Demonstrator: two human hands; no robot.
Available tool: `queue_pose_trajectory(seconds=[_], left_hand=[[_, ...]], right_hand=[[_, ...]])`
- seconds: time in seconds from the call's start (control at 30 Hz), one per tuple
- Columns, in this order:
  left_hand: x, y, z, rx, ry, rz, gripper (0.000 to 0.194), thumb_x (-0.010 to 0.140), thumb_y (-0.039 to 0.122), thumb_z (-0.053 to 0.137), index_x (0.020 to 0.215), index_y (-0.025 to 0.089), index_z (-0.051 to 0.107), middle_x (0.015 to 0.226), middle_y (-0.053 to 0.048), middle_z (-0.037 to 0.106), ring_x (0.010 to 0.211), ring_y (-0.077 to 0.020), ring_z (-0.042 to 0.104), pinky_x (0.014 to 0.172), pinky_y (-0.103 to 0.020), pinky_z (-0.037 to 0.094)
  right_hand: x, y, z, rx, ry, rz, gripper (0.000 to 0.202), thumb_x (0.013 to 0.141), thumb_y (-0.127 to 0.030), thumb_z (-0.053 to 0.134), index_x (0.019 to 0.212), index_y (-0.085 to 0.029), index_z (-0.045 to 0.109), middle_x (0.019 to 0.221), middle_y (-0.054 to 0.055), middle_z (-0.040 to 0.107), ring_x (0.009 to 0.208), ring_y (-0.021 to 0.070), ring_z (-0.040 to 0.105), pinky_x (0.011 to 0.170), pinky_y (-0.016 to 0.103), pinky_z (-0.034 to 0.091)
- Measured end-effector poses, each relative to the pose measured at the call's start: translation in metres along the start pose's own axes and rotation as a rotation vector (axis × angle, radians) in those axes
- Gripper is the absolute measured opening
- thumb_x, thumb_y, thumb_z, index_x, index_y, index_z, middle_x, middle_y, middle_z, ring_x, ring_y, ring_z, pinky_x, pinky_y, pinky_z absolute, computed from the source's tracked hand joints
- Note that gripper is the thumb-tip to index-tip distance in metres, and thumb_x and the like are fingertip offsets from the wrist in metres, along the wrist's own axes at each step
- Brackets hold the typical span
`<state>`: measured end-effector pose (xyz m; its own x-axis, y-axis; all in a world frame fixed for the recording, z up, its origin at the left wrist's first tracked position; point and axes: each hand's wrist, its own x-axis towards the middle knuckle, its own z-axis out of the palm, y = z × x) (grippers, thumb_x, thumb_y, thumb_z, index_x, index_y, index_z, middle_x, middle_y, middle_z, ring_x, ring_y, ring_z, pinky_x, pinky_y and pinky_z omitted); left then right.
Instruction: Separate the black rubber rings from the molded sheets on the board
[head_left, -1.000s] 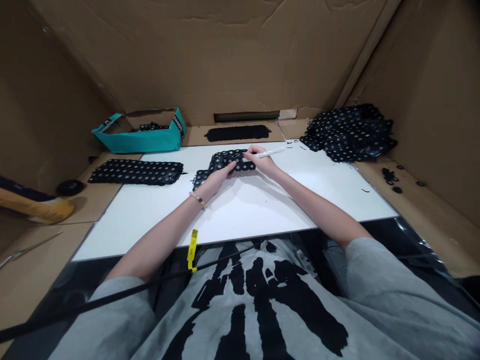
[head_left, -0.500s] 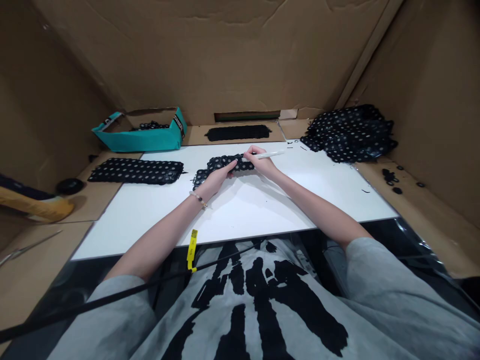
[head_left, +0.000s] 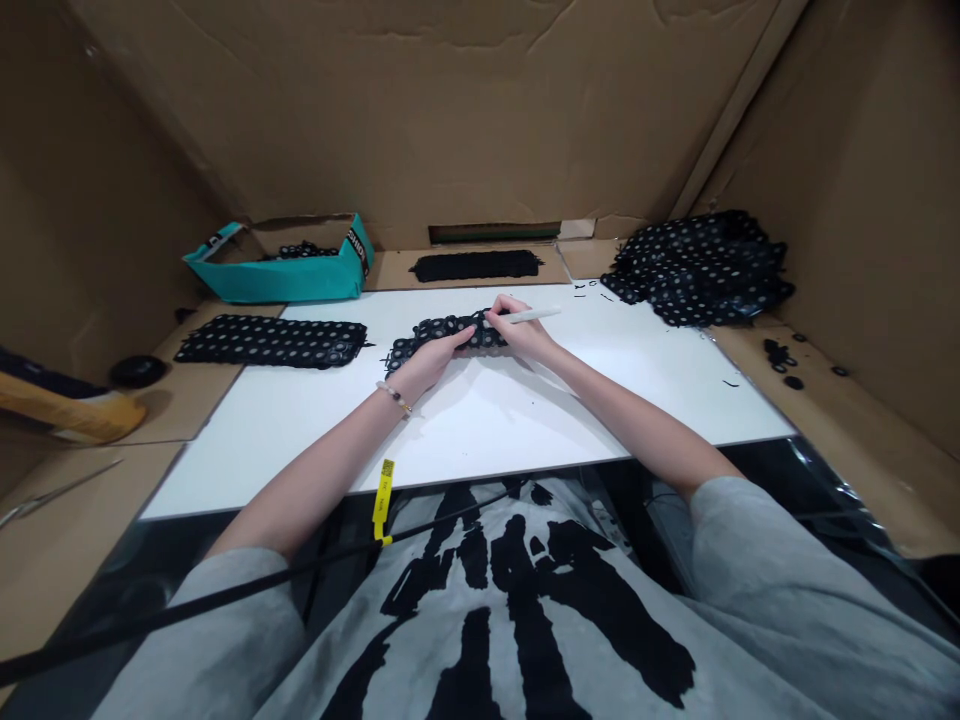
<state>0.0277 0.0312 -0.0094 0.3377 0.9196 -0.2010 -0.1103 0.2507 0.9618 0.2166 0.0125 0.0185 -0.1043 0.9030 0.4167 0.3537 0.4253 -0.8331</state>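
Both forearms angle inward, hands (head_left: 471,345) nearly meeting over the board (head_left: 487,420)

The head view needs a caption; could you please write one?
Over a white board, left hand holds dotted black material, right hand a white pen-like tool.

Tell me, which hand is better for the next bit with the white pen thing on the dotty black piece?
Probably the right hand: it holds the white pen-like tool, right by the dotted black piece. The left hand seems busy gripping that piece.
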Motion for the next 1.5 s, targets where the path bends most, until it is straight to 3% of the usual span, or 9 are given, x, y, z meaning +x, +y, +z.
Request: queue_pose_trajectory(seconds=[0.23, 0.33, 0.47, 0.87, 1.1, 1.23, 1.37, 1.5], left_hand=[[0.004, 0.003, -0.004, 0.015, -0.088, -0.006, 0.032, 0.071, 0.042, 0.084, 0.090, 0.017, 0.078, 0.098, -0.009, 0.075, 0.097, -0.0238, 0.064, 0.086, -0.034, 0.050], [0.005, 0.004, -0.005, 0.018, -0.067, 0.061, 0.031, 0.075, 0.045, 0.081, 0.091, 0.018, 0.078, 0.097, -0.008, 0.075, 0.090, -0.0212, 0.063, 0.080, -0.032, 0.049], [0.003, 0.006, -0.003, -0.011, -0.064, 0.088, 0.031, 0.079, 0.046, 0.078, 0.090, 0.017, 0.077, 0.094, -0.007, 0.073, 0.084, -0.0181, 0.061, 0.078, -0.031, 0.048], [0.003, 0.007, -0.007, 0.073, 0.006, -0.003, 0.026, 0.068, 0.038, 0.085, 0.076, 0.016, 0.076, 0.075, -0.005, 0.066, 0.074, -0.0164, 0.056, 0.078, -0.032, 0.044], [-0.002, 0.008, -0.002, 0.035, 0.039, -0.011, 0.019, 0.069, 0.032, 0.083, 0.076, 0.017, 0.075, 0.077, -0.005, 0.068, 0.076, -0.0176, 0.056, 0.079, -0.033, 0.044], [-0.001, 0.008, -0.002, 0.040, 0.017, -0.018, 0.019, 0.069, 0.033, 0.084, 0.072, 0.017, 0.074, 0.076, -0.006, 0.068, 0.076, -0.0177, 0.055, 0.079, -0.032, 0.044], [0.001, 0.008, -0.005, 0.024, 0.028, -0.020, 0.022, 0.069, 0.033, 0.085, 0.071, 0.015, 0.073, 0.074, -0.005, 0.066, 0.074, -0.0164, 0.055, 0.078, -0.031, 0.044], [0.000, 0.008, -0.004, -0.027, 0.028, 0.030, 0.021, 0.071, 0.031, 0.084, 0.072, 0.015, 0.072, 0.072, -0.004, 0.064, 0.070, -0.0149, 0.054, 0.074, -0.031, 0.043]], right_hand=[[-0.003, 0.001, 0.006, 0.000, 0.006, 0.029, 0.023, 0.085, -0.040, 0.059, 0.071, -0.025, 0.048, 0.073, 0.001, 0.057, 0.076, 0.0210, 0.049, 0.074, 0.033, 0.039], [0.001, 0.005, 0.004, 0.166, 0.032, 0.105, 0.027, 0.081, -0.046, 0.061, 0.070, -0.024, 0.049, 0.072, 0.000, 0.055, 0.075, 0.0190, 0.050, 0.070, 0.031, 0.040], [0.005, 0.006, 0.000, 0.357, -0.043, 0.260, 0.031, 0.074, -0.050, 0.065, 0.069, -0.023, 0.050, 0.069, -0.002, 0.054, 0.067, 0.0158, 0.049, 0.060, 0.027, 0.038], [0.007, 0.002, -0.007, 0.168, -0.051, 0.118, 0.026, 0.077, -0.040, 0.063, 0.064, -0.023, 0.051, 0.065, -0.001, 0.053, 0.068, 0.0167, 0.048, 0.066, 0.030, 0.038], [-0.002, 0.004, 0.005, -0.034, -0.037, 0.005, 0.021, 0.083, -0.038, 0.055, 0.069, -0.024, 0.048, 0.070, 0.000, 0.058, 0.072, 0.0193, 0.051, 0.068, 0.032, 0.037], [-0.004, 0.007, 0.013, -0.070, -0.010, 0.018, 0.020, 0.085, -0.036, 0.054, 0.070, -0.024, 0.047, 0.068, 0.000, 0.058, 0.069, 0.0192, 0.051, 0.066, 0.032, 0.034], [-0.001, 0.008, 0.012, 0.065, -0.003, 0.118, 0.027, 0.081, -0.042, 0.063, 0.068, -0.023, 0.049, 0.067, -0.001, 0.056, 0.070, 0.0179, 0.050, 0.065, 0.030, 0.036], [0.004, 0.009, 0.007, 0.565, -0.014, 0.389, 0.039, 0.070, -0.049, 0.075, 0.068, -0.023, 0.045, 0.067, -0.003, 0.053, 0.069, 0.0162, 0.051, 0.065, 0.028, 0.043]])
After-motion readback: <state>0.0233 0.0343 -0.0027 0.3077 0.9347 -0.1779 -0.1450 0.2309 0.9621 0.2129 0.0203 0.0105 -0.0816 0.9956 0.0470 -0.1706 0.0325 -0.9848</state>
